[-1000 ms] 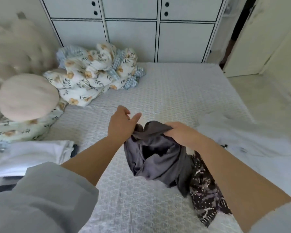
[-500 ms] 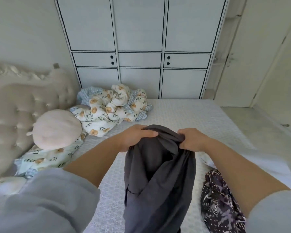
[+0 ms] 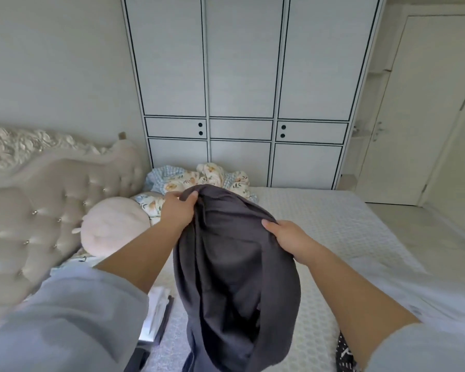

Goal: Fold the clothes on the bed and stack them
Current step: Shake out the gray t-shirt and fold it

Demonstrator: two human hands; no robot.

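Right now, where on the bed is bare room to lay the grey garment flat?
The open mattress right of the right hand, up to the wardrobe, is bare. The left is crowded: round pink cushion, floral bedding, folded stack. A patterned garment lies bottom right.

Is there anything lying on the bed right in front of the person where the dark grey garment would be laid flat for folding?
Nothing visible. Both hands, left hand and right hand, hold the dark grey garment up; the bed beyond it looks bare, though the garment hides the part right under it. The floral bedding sits far back.
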